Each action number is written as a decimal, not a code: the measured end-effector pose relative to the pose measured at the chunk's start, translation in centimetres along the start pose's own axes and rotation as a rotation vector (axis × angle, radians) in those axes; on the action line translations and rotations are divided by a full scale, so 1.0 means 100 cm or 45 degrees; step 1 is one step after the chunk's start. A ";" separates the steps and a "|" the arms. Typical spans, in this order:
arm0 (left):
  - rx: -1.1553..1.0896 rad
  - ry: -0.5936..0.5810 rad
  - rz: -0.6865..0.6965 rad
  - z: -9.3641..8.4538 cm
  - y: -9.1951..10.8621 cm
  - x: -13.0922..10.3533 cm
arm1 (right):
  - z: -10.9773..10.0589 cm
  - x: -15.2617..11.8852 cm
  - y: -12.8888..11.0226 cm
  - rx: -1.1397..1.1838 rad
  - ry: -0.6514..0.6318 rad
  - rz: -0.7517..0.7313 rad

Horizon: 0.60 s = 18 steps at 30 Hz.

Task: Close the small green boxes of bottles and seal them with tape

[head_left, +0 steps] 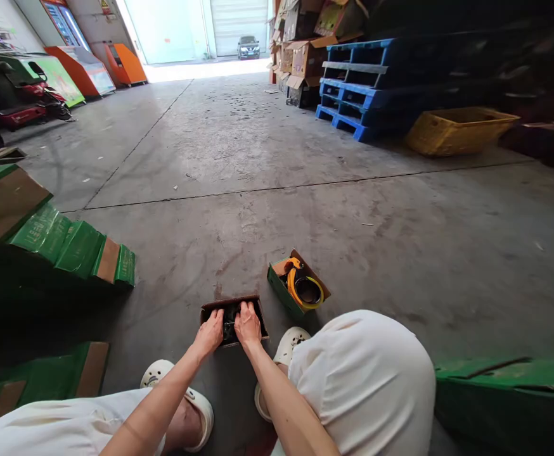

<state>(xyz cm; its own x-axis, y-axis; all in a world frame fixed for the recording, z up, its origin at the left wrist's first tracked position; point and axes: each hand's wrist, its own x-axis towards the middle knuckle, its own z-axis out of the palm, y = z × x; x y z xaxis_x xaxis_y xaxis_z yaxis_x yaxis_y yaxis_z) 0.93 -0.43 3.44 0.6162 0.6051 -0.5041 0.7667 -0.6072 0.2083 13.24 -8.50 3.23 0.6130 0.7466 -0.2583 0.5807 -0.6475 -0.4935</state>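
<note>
Here, low at the centre of the frame, an open cardboard box sits on the concrete floor, its long axis running left to right, the right end slightly higher in view. Dark contents lie inside, too shadowed to identify. The person's left hand reaches in at the left part and the right hand near the middle, fingers bent downward; whether either grips the contents cannot be told. Just beside, to the upper right, a green carton slants from upper left to lower right, holding an orange-and-yellow tape dispenser whose ring points lower right. A yellow plastic crate stands at the upper right.
</note>
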 end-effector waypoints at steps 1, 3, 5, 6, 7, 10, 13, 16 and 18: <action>-0.021 -0.026 -0.010 0.001 0.000 0.000 | -0.001 0.000 0.000 -0.005 -0.005 -0.005; -0.040 -0.049 0.005 -0.001 0.000 0.000 | -0.004 -0.001 0.000 0.001 -0.010 0.001; -0.050 -0.007 0.036 -0.005 0.000 -0.002 | -0.005 -0.001 0.000 0.018 -0.002 0.030; -0.054 0.044 0.056 -0.006 0.000 -0.005 | -0.005 -0.001 0.001 0.024 0.003 0.044; -0.057 0.102 0.079 -0.007 0.000 -0.007 | -0.004 0.000 0.002 0.027 0.007 0.053; -0.046 0.161 0.118 -0.008 0.000 -0.015 | -0.002 0.003 0.004 0.007 -0.008 0.051; -0.005 0.014 0.049 -0.008 0.002 -0.019 | 0.001 0.005 0.008 -0.038 -0.061 0.045; 0.028 -0.027 0.003 -0.010 0.006 -0.019 | 0.001 0.006 0.012 -0.090 -0.098 0.031; 0.045 -0.032 -0.013 -0.012 0.011 -0.018 | -0.001 0.007 0.013 -0.116 -0.118 0.026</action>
<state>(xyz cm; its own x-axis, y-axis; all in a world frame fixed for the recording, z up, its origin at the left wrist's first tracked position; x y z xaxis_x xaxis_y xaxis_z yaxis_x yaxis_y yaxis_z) 0.89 -1.59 5.56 0.6036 0.5984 -0.5268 0.7656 -0.6194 0.1736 14.55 -8.83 2.48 0.5754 0.7414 -0.3452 0.6177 -0.6706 -0.4108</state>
